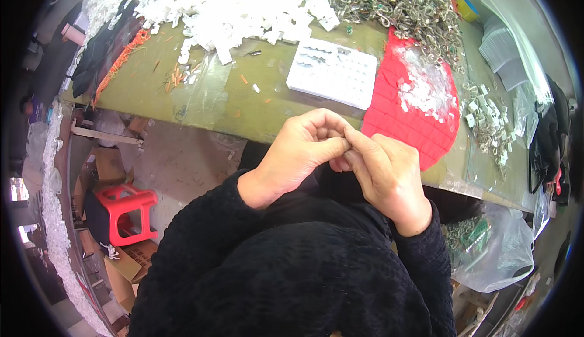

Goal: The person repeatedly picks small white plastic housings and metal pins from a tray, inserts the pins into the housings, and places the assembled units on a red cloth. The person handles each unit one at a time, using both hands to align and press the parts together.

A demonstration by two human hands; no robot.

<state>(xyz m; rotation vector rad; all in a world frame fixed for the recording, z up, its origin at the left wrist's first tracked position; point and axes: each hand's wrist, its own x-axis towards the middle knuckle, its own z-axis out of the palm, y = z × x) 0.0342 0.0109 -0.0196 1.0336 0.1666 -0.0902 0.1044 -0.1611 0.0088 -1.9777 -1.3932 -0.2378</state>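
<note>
My left hand (pixel 307 151) and my right hand (pixel 386 173) meet in front of my body, just off the table's near edge. Both are closed, with thumbs and fingertips pinched together. Whatever sits between the fingertips is hidden or too small to make out. Just beyond my hands lies a white tray (pixel 340 89) with rows of small round hollows, some holding grey metal-looking bits. Right of the tray, a red quilted cloth (pixel 420 139) carries a pile of small clear-white pieces (pixel 427 90).
Heaped white plastic housings (pixel 213 2) fill the table's far left; tangled grey cables with metal ends (pixel 395 2) lie far right. A smaller pile of white-ended parts (pixel 490 121) sits at right. Below are a red stool (pixel 131 212), cardboard boxes (pixel 125 270) and a clear plastic bag (pixel 496 252).
</note>
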